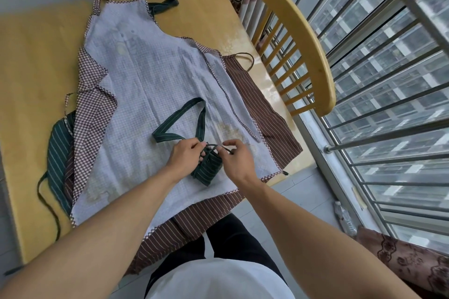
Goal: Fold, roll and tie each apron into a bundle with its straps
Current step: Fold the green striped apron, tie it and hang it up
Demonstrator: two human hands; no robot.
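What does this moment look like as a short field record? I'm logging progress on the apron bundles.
bundle: rolled green striped apron, lying on the checked apron
left hand: grips the bundle's top and a strap
right hand: pinches the thin green strap over the bundle
loose strap: green loop trailing from the bundle, not yet wrapped
underneath: checked apron spread flat, brown striped apron below it
left edge: another green striped apron
surface: wooden table

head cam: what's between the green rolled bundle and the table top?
Head view: the green rolled bundle sits on the spread checked apron, which overlies a brown striped apron on the table.
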